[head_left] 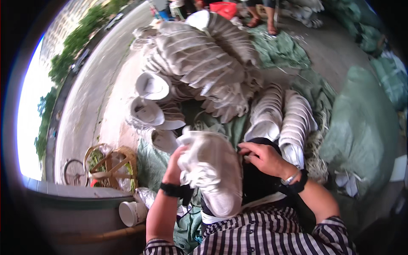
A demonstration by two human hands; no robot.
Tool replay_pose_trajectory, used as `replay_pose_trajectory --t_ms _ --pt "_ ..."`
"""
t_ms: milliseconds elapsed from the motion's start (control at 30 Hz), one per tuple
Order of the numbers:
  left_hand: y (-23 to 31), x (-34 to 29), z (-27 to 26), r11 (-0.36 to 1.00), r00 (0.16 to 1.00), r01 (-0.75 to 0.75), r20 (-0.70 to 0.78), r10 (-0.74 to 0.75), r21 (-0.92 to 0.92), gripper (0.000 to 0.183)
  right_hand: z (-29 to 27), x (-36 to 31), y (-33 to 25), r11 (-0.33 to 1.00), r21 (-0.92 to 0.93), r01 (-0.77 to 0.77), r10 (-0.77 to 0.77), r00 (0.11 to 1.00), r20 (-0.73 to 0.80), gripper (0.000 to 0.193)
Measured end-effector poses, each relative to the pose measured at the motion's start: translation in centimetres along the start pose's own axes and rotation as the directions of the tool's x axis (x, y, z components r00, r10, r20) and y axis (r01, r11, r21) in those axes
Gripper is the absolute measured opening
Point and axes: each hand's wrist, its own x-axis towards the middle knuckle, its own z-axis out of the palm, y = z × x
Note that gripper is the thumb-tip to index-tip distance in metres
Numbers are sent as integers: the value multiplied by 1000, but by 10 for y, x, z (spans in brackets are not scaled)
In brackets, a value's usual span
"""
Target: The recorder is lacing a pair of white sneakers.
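A white shoe upper (212, 165), with its rounded, ridged toe toward me, is raised over my lap. My left hand (173, 168) grips its left side; the fingertips are partly hidden behind it. My right hand (265, 158) is just right of the upper, apart from it, with fingers bent and drawn together. Whether a thin thing is between those fingers, I cannot make out. Beyond my right hand lie two long stacks of nested white uppers (265, 112). More stacks (154, 86) are at the left, with their open ends toward me.
A large pile of nested uppers (199, 55) fills the area ahead. Pale laces (315, 159) lie at the right, beside a full green sack (359, 131). A woven basket (112, 165) and a white bucket (132, 213) stand at left. Another person's feet (272, 29) show at the far side.
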Motion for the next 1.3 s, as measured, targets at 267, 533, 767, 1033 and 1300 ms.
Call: replay_pose_trajectory --t_ms 267,533,767,1033,1300 --pt "-38 2 -28 838 961 -273 102 256 472 43 17 51 14 992 116 44 -36 996 -78 36" --pt "-35 -44 -81 907 922 -332 116 371 -261 61 -23 55 29 800 583 145 -183 983 7 30" --pt "-35 -27 -34 950 952 -297 -44 302 92 39 -82 36 30 458 878 141 -247 969 -26 34" --pt "-46 36 8 580 936 -352 272 223 735 30 -28 66 7 995 65 74 -71 996 -49 26" --pt "-50 44 11 973 993 -47 118 20 225 43 -32 87 -1 983 -182 -26 43 995 88 15"
